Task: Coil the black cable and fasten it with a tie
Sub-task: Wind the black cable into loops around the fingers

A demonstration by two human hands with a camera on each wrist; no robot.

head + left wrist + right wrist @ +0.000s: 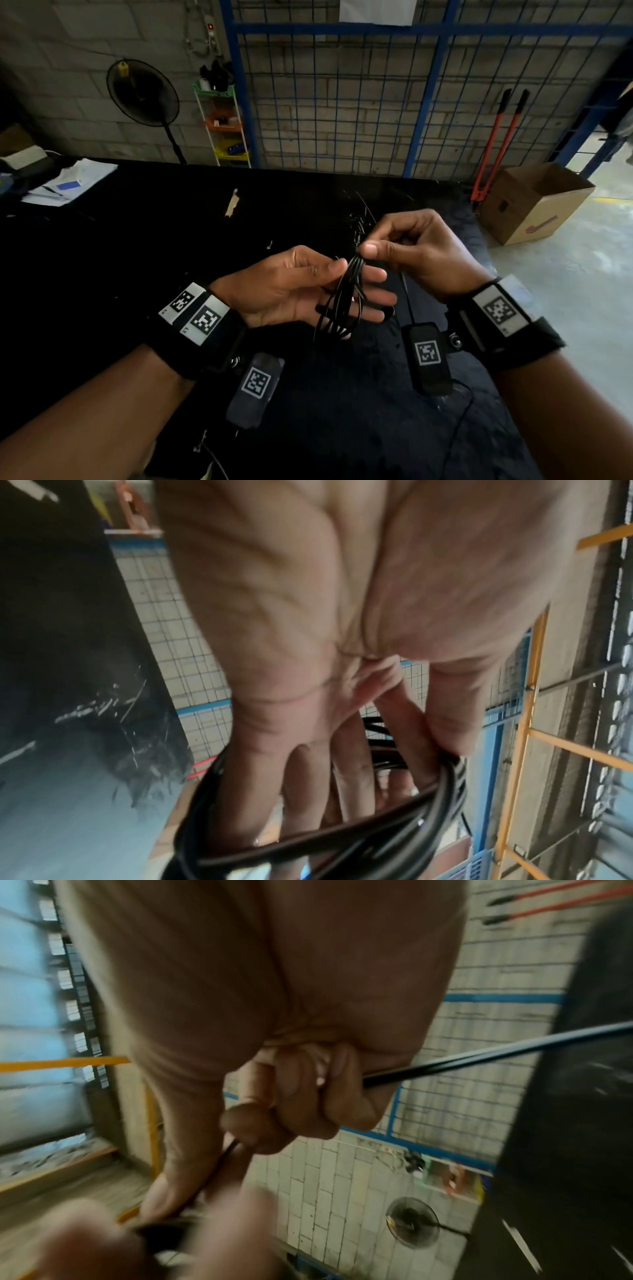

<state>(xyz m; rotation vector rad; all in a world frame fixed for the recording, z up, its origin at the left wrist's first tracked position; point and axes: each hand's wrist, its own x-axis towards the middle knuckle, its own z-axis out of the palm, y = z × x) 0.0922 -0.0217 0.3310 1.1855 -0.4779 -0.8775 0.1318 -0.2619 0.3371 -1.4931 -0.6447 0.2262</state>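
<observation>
The black cable [342,301] is wound in several loops around the straight fingers of my left hand [329,274], which lies palm up over the black table [137,257]. Its thumb pins the loops at the top. In the left wrist view the loops [342,840] cross under the fingers [308,791]. My right hand [371,245] pinches the cable just above the coil, and the free length [479,1056] runs out through its curled fingers [308,1096] toward the table. A scatter of thin glinting black strips [359,216] lies behind the hands; whether they are ties I cannot tell.
A cardboard box [534,202] and red-handled bolt cutters [493,144] stand on the floor to the right. Papers [68,181] lie at the table's far left corner. A blue wire fence [342,102] and a fan [142,92] stand behind the table.
</observation>
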